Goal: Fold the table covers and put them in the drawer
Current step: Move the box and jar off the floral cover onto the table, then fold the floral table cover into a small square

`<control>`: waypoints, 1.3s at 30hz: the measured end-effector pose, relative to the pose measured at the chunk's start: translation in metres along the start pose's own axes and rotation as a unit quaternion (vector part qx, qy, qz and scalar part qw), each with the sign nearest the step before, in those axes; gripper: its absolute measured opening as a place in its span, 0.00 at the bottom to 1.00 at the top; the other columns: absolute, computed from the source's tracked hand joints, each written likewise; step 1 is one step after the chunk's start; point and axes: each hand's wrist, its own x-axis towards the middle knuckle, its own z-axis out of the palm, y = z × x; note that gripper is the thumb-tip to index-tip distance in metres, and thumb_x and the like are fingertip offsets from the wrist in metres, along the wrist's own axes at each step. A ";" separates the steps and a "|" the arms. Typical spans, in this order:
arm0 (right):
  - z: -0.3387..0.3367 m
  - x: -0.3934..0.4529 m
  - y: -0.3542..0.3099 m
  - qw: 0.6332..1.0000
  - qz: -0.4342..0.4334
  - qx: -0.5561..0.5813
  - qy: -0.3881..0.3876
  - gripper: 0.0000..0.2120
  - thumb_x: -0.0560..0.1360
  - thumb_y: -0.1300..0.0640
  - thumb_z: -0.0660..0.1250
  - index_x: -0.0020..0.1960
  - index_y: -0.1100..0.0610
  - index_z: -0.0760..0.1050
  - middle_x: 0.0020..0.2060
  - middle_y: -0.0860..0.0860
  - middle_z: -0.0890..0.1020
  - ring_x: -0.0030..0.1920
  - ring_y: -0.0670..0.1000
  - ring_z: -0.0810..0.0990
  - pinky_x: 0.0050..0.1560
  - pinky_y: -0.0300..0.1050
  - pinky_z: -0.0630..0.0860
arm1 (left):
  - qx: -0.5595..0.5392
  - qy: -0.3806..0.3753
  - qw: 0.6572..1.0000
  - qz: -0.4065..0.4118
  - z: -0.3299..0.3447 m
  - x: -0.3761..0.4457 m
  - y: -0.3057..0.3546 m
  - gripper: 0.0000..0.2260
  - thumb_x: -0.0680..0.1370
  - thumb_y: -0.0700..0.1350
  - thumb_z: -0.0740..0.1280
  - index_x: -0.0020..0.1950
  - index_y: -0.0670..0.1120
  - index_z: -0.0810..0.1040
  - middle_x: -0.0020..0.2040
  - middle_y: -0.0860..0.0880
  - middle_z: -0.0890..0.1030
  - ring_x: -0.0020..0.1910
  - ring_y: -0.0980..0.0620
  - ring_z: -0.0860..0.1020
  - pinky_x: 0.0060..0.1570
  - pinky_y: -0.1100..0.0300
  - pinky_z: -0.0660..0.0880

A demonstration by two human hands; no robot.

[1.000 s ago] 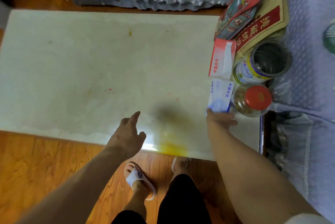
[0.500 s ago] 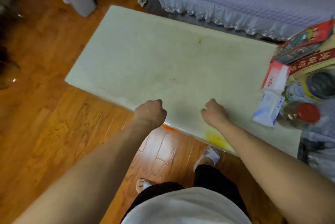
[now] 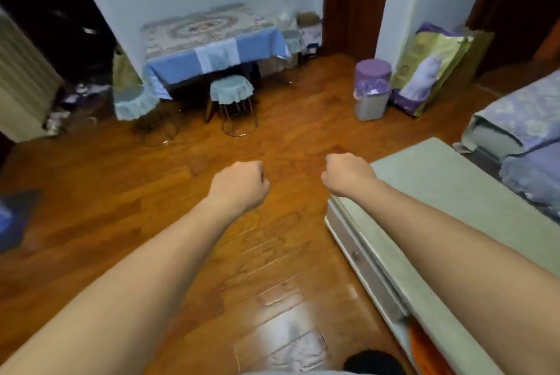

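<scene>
Head view: my left hand [image 3: 239,185] and my right hand [image 3: 348,176] are both raised in front of me, fingers curled into fists, and neither has hold of anything. The left fist is over the wooden floor [image 3: 151,192]. The right fist is over the near corner of the low pale table [image 3: 448,192], whose top extends to my right under my right forearm.

Task item: a table cover [image 3: 212,41] with a patterned top and a blue skirt lies draped over a small table against the far wall, well apart from both hands. A drawer front with a small knob [image 3: 363,262] shows along the near side of the low pale table.

Surroundings:
- A round stool with a light blue frilled cover [image 3: 231,91] stands just in front of the covered table, on a chrome frame.
- A second light blue frilled cover [image 3: 133,103] sits to the left of the covered table.
- A grey bin with a purple lid [image 3: 372,89] stands near the wall at centre right.
- A large green and purple bag [image 3: 430,68] leans just beside the bin. It carries a picture of a white animal; its writing is too blurred to read.
- A sofa with a lavender cover [image 3: 527,120] stands at the right edge, behind the low table.

The bare floor lies between my hands and the covered table.
</scene>
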 end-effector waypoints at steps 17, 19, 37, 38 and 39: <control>-0.006 0.358 -0.284 0.978 -0.208 0.009 -0.004 0.10 0.80 0.50 0.59 0.53 0.52 0.77 0.48 0.53 0.82 0.46 0.57 0.80 0.45 0.50 0.79 | -0.075 0.030 0.969 -0.232 -0.048 0.242 -0.291 0.08 0.83 0.52 0.60 0.54 0.53 0.78 0.48 0.51 0.82 0.45 0.49 0.80 0.46 0.51 0.82; -0.014 0.397 -0.309 0.975 -0.221 0.014 -0.011 0.10 0.80 0.50 0.59 0.53 0.52 0.77 0.49 0.53 0.82 0.47 0.57 0.80 0.46 0.50 0.79 | -0.088 0.021 0.965 -0.246 -0.054 0.273 -0.316 0.09 0.83 0.52 0.60 0.56 0.53 0.78 0.49 0.51 0.81 0.46 0.49 0.79 0.47 0.52 0.81; -0.008 0.807 -0.450 0.995 -0.071 0.060 -0.035 0.10 0.80 0.49 0.62 0.53 0.52 0.79 0.49 0.52 0.82 0.49 0.57 0.81 0.49 0.52 0.80 | -0.249 -0.024 0.944 -0.215 -0.046 0.690 -0.532 0.09 0.83 0.51 0.62 0.46 0.55 0.79 0.42 0.55 0.82 0.41 0.55 0.80 0.39 0.57 0.77; -0.015 0.829 -0.453 0.995 -0.061 0.071 -0.027 0.10 0.81 0.49 0.61 0.53 0.52 0.79 0.48 0.52 0.82 0.48 0.56 0.81 0.48 0.51 0.80 | -0.252 -0.026 0.946 -0.202 -0.051 0.715 -0.537 0.09 0.83 0.51 0.62 0.46 0.56 0.79 0.42 0.55 0.82 0.41 0.56 0.80 0.38 0.57 0.76; -0.019 0.851 -0.455 0.995 -0.052 0.083 -0.018 0.10 0.81 0.49 0.61 0.52 0.52 0.79 0.48 0.52 0.82 0.47 0.56 0.81 0.47 0.50 0.79 | -0.255 -0.028 0.947 -0.192 -0.054 0.740 -0.541 0.09 0.83 0.50 0.62 0.46 0.56 0.79 0.42 0.56 0.82 0.41 0.56 0.80 0.38 0.57 0.75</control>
